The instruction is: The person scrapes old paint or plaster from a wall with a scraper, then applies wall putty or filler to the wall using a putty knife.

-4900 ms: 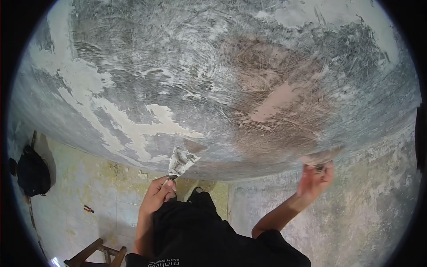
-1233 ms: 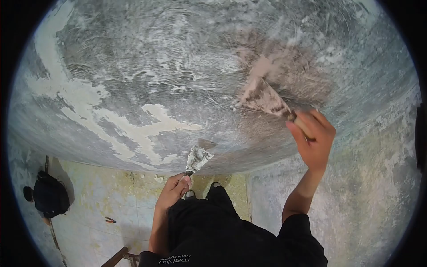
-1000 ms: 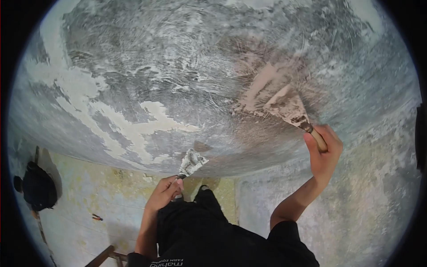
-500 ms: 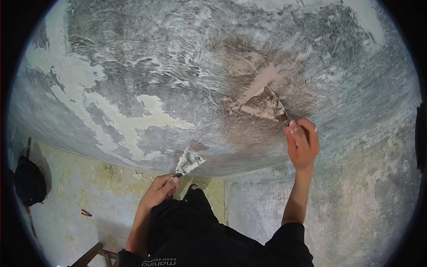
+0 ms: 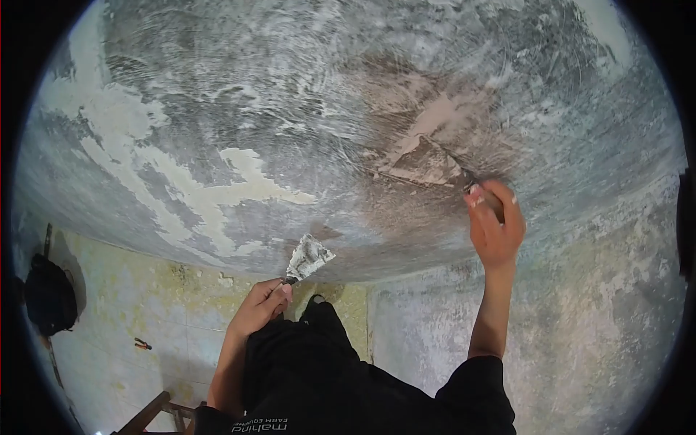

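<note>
My left hand (image 5: 264,306) is closed round the handle of a putty knife (image 5: 310,257), whose blade carries lumpy white putty and points up near the lower edge of the grey wall. Farther right, my right hand (image 5: 499,223) pinches the handle of a wide scraper (image 5: 428,161). Its triangular, putty-smeared blade lies against the wall (image 5: 290,65) on a brownish, shadowed patch. A smooth light putty streak (image 5: 437,116) runs up from that blade. White smears are on the right fingertips.
Large pale putty patches (image 5: 203,199) cover the wall at left. A side wall (image 5: 580,319) rises at right. Down on the stained floor (image 5: 196,319) are pliers (image 5: 143,344), a dark bag (image 5: 49,293) at far left and a wooden frame (image 5: 156,413) at the bottom.
My right hand and the wide scraper have shifted slightly, with the blade tilted a little differently on the wall. My left hand has hardly moved.
</note>
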Demonstrator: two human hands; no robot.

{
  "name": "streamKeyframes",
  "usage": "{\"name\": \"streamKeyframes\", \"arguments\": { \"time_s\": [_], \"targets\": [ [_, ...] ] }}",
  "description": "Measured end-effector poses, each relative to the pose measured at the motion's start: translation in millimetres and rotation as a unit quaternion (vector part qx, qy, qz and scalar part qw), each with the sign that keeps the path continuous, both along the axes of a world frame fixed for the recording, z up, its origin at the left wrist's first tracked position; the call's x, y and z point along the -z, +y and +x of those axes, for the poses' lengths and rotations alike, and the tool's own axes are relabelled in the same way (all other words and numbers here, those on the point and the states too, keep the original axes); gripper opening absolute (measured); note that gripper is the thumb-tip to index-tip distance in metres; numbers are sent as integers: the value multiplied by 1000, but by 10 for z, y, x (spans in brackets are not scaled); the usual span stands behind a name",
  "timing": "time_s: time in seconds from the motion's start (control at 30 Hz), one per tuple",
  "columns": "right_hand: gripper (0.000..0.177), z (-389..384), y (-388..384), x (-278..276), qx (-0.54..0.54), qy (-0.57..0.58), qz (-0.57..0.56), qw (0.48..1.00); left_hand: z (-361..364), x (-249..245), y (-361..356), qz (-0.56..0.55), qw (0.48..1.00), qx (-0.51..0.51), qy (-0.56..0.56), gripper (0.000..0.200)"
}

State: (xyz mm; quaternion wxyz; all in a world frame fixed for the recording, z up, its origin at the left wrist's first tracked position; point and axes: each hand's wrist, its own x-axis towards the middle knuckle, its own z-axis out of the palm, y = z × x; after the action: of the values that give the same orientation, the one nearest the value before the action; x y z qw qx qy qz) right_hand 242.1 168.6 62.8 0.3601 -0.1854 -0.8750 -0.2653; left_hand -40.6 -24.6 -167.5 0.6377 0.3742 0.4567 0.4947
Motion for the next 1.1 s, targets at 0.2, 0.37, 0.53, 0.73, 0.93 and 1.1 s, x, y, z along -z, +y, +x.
{"name": "streamKeyframes", "arguments": {
  "time_s": [0.2,0.37,0.53,0.73,0.93,1.1],
  "targets": [
    [19,181,-159,-149,-13,-23,48,999,-53,6,-46,-8,1000,-4,-6,34],
    [21,-26,-78,-136,5,-33,85,996,-32,25,-2,-27,999,5,-17,34],
    [21,279,-144,-254,25,-33,23,999,-91,28,-28,-24,999,2,-23,35],
    [21,-5,-149,-281,-44,-16,45,998,-87,-25,31,-33,999,6,8,37],
    [24,197,-158,-400,51,-38,31,997,-52,-58,75,-45,998,43,-15,37],
    [25,241,-317,-466,-26,0,-4,1000,-37,-15,103,-27,998,49,-10,35]
  ]
}}
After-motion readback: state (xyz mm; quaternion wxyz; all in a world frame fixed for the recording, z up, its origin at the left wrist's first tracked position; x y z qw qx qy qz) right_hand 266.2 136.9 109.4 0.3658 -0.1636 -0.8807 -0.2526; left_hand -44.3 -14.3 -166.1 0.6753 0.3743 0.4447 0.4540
